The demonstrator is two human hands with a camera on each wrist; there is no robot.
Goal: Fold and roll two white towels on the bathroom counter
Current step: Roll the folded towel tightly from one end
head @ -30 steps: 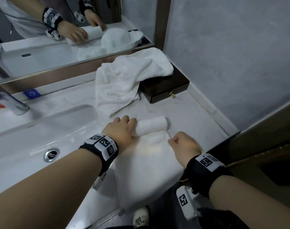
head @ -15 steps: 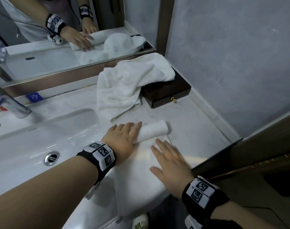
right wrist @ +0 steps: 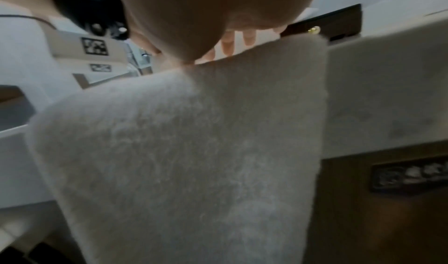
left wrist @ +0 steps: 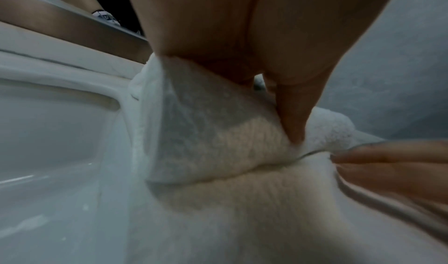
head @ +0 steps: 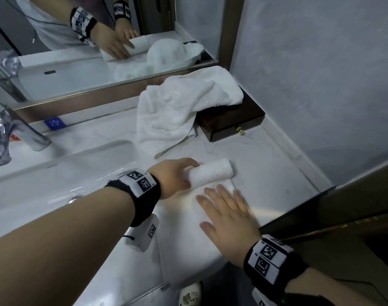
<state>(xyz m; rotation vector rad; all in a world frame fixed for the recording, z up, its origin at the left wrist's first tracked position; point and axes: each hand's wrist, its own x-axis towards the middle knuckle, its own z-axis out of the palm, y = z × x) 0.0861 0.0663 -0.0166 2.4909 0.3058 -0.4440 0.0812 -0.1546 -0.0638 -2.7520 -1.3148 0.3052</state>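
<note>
We see the left hand [head: 175, 175] curled around the rolled end of the white terry towel [head: 188, 228] on the pale marble worktop [head: 266, 171]; the right hand [head: 228, 215] presses flat, fingers straight, on its unrolled part.

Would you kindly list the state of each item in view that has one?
White towel under the hands: partly rolled, remainder flat, overhanging the counter edge.
Second white towel: crumpled, draped over the dark wooden box.
Left hand: grips the roll.
Right hand: flat on the towel.
</note>
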